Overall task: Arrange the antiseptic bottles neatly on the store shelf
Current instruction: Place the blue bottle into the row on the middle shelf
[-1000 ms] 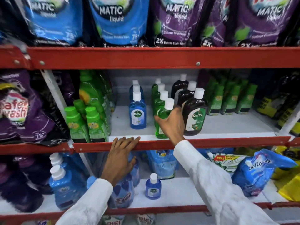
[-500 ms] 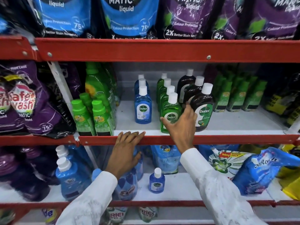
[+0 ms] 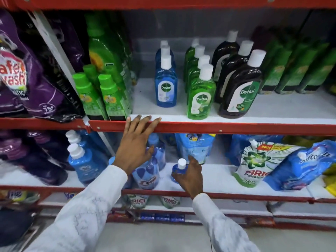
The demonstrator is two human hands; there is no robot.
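On the middle shelf (image 3: 272,113) stand three rows of Dettol antiseptic bottles with white caps: a blue row (image 3: 166,88), a green row (image 3: 200,99) and a dark brown row (image 3: 240,95). A small blue antiseptic bottle (image 3: 179,169) stands on the lower shelf (image 3: 218,180), apart from the rows. My right hand (image 3: 190,176) is wrapped around that small bottle, fingers curled on its body. My left hand (image 3: 135,146) rests flat on the red front rail of the middle shelf, fingers spread, holding nothing.
Green-capped bottles (image 3: 101,95) and purple detergent pouches (image 3: 27,75) fill the left of the middle shelf; dark green bottles (image 3: 294,70) stand at the right. The lower shelf carries blue softener bottles (image 3: 81,160), an Ariel pouch (image 3: 254,164) and a blue pouch (image 3: 305,164).
My right hand left the green and brown bottles on the middle shelf and dropped to the lower shelf, closing on the small blue bottle. The view tilted downward. My left hand stayed on the rail.
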